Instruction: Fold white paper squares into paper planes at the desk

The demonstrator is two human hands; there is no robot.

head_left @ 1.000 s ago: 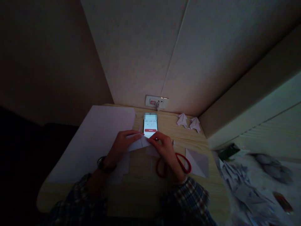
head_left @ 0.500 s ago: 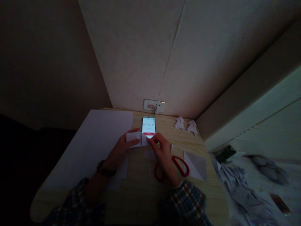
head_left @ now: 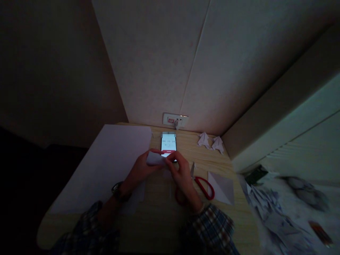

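**Folded paper held in both hands above table, in front of phone**

Item: the paper (head_left: 156, 158) is a small white piece, folded into a compact, flattish oblong. Creases cannot be made out in the dim light.

Location: it is held just above the table (head_left: 159, 219), at the near edge of the lit phone (head_left: 168, 144), whose lower end it partly covers.

Orientation: the long axis runs left to right across the view. The left end is blunt and broad, and the right end narrows toward the right hand's fingertips.

Grip: the left hand (head_left: 139, 170) grasps the left end, fingers curled over its top edge. The right hand (head_left: 183, 174) pinches the right end between thumb and fingertips. Both hands are closed on the paper.

Surroundings: a large sheet (head_left: 111, 166) lies left of the hands. Red scissors (head_left: 205, 186) lie just right of the right hand, partly beneath it, with a triangle (head_left: 221, 187) of paper beyond. Two folded figures (head_left: 211, 141) sit near the far right corner
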